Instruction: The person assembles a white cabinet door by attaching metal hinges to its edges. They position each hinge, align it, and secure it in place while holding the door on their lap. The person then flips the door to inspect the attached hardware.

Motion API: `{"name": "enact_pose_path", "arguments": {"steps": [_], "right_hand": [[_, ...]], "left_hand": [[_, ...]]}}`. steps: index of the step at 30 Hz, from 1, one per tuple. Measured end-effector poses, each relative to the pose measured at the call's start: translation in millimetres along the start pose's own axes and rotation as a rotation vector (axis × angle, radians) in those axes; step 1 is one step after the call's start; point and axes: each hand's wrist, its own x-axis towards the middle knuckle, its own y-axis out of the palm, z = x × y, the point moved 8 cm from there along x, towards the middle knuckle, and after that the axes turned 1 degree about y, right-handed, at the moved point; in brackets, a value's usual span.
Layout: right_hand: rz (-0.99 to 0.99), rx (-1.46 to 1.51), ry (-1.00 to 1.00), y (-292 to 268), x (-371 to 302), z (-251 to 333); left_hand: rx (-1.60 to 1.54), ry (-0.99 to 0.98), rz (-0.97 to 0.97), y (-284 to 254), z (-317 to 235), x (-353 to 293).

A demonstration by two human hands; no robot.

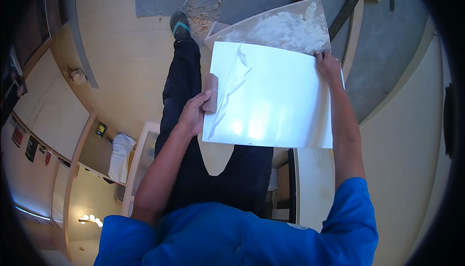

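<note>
A white sheet [286, 96] is held over the lap [249, 176] by the right hand [330, 66], a brown block [211, 93] clasped at its left edge by the left hand [194, 112]; smoothing seems in hand, even strokes needed next.

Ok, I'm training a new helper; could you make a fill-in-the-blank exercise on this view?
The left hand holds a brown block at the ____ edge of the white sheet.
The right hand grips the sheet near its ____ right corner.
The person's shirt is coloured ____.
Missing: left; upper; blue.
</note>
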Motion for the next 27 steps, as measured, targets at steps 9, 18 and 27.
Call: {"name": "enact_pose_path", "arguments": {"steps": [9, 18, 27], "right_hand": [[0.383, 0.172, -0.218, -89, -67, -40], [0.295, 0.092, -0.459, -254, -269, -41], [-0.106, -0.087, -0.241, -183, -314, 20]], "left_hand": [[0.4, 0.261, 0.154, 14, -38, -29], [0.976, 0.609, 0.557, 94, -131, -96], [1.497, 0.854, 0.613, 90, -175, -16]]}}
